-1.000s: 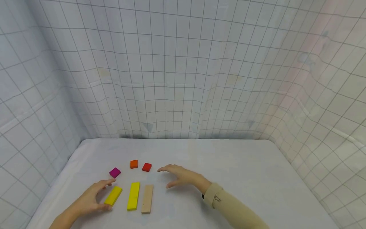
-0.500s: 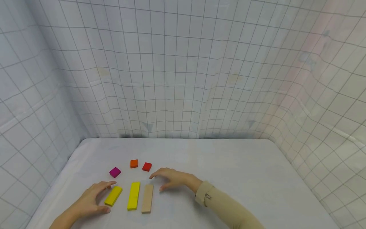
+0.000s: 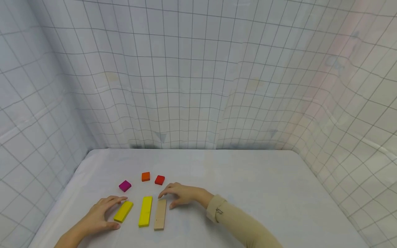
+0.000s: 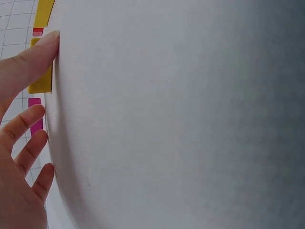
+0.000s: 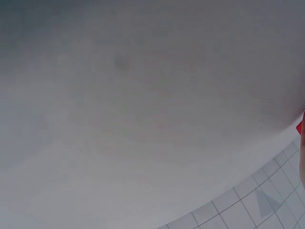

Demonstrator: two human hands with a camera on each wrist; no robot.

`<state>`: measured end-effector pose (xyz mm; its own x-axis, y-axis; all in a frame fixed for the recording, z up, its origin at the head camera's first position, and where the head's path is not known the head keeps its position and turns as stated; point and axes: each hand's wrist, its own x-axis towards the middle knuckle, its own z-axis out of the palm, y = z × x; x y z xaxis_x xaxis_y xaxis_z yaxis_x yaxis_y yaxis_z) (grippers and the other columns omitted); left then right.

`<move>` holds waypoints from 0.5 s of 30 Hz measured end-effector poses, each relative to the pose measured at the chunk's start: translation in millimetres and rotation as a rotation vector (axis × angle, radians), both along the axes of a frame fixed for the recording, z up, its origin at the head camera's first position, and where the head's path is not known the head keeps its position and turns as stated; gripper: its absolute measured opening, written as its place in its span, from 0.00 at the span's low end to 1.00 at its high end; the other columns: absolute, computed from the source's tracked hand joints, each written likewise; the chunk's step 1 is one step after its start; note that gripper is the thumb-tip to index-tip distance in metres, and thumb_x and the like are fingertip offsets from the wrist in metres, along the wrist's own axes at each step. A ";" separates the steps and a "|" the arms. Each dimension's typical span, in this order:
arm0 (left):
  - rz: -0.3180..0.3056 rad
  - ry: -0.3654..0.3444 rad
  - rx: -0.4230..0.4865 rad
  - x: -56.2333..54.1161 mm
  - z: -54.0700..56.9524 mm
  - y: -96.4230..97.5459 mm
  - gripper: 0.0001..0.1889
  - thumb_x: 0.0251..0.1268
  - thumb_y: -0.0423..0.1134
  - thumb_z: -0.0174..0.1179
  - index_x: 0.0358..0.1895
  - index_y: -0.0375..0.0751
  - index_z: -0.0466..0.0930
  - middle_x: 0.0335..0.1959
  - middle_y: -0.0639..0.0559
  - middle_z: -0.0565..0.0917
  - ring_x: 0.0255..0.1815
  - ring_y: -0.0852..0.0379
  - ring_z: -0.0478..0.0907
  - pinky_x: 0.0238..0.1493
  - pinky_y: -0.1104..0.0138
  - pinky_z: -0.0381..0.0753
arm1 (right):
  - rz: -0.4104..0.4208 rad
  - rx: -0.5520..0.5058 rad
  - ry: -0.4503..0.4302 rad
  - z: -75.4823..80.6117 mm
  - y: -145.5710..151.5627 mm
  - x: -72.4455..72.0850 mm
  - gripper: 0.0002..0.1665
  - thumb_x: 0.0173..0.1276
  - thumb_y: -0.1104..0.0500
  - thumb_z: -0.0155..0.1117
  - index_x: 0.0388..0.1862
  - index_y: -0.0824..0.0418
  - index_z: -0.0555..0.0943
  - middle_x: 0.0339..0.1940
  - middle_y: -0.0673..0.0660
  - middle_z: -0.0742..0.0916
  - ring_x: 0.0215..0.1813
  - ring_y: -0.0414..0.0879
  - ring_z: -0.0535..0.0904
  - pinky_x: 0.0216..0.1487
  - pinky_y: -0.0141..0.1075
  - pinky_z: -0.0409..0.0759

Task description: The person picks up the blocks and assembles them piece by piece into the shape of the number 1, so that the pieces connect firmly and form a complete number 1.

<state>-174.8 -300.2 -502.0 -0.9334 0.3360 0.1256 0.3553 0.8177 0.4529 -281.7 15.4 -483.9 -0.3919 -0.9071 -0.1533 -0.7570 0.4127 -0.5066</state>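
Observation:
On the left of the white table, my left hand rests with fingers spread around a short yellow block, fingertips by its far end and thumb by its near end. In the left wrist view the thumb overlaps a yellow block; contact is hard to tell. My right hand reaches in from the right, its fingertips close to the far end of a plain wooden block. Its thumb is apart from that block's right side. Between the hands lies a longer yellow block.
Beyond the hands lie a purple square block, an orange one and a red one. Grid-patterned white curtains hang behind and at both sides of the table.
My right hand has moved left and slightly nearer, from beside the red block to the far end of the wooden block. My left hand has hardly moved, and the blocks lie as before.

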 end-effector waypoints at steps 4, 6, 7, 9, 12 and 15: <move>-0.008 -0.002 0.002 -0.3 -0.3 -0.5 0.38 0.34 0.55 0.71 0.57 0.49 0.72 0.48 0.49 0.74 0.46 0.48 0.67 0.41 0.47 0.69 | 0.006 0.026 0.040 -1.4 -2.0 -0.4 0.29 0.61 0.54 0.64 0.61 0.44 0.69 0.60 0.47 0.71 0.61 0.39 0.62 0.62 0.30 0.59; -0.006 -0.013 0.003 -0.4 -0.6 -0.6 0.38 0.34 0.55 0.70 0.57 0.50 0.73 0.50 0.47 0.73 0.47 0.47 0.67 0.41 0.45 0.69 | 0.008 0.039 0.052 -1.2 -2.9 0.3 0.28 0.61 0.54 0.63 0.61 0.43 0.69 0.60 0.48 0.71 0.60 0.40 0.62 0.62 0.30 0.60; -0.006 -0.017 0.003 -0.4 -0.8 -0.6 0.38 0.34 0.55 0.70 0.57 0.50 0.73 0.50 0.46 0.73 0.47 0.46 0.67 0.41 0.45 0.69 | 0.009 0.046 0.056 -1.0 -3.3 0.7 0.28 0.61 0.54 0.63 0.61 0.43 0.69 0.60 0.48 0.71 0.60 0.40 0.62 0.62 0.30 0.60; -0.009 -0.022 0.005 -0.5 -0.9 -0.6 0.38 0.35 0.55 0.70 0.57 0.51 0.72 0.50 0.45 0.73 0.47 0.45 0.67 0.41 0.44 0.69 | 0.010 0.057 0.065 -0.7 -4.1 1.6 0.28 0.61 0.54 0.63 0.61 0.42 0.69 0.60 0.49 0.70 0.60 0.40 0.62 0.61 0.30 0.60; -0.010 -0.019 0.004 -1.0 -0.8 -0.4 0.38 0.34 0.55 0.71 0.57 0.50 0.72 0.50 0.45 0.73 0.47 0.45 0.67 0.41 0.44 0.69 | 0.013 0.060 0.081 -0.1 -4.9 2.8 0.30 0.61 0.54 0.63 0.62 0.42 0.69 0.59 0.49 0.71 0.58 0.40 0.63 0.60 0.28 0.60; -0.007 -0.018 0.004 -1.4 -1.0 -0.2 0.38 0.33 0.54 0.71 0.57 0.48 0.72 0.50 0.45 0.73 0.47 0.44 0.67 0.41 0.44 0.69 | 0.020 0.063 0.105 0.6 -5.2 3.9 0.30 0.61 0.54 0.63 0.63 0.42 0.68 0.58 0.48 0.71 0.56 0.39 0.63 0.59 0.27 0.60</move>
<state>-176.2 -300.4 -503.0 -0.9332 0.3419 0.1104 0.3528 0.8137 0.4620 -277.8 10.2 -483.3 -0.3912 -0.9047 -0.1690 -0.8129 0.4258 -0.3973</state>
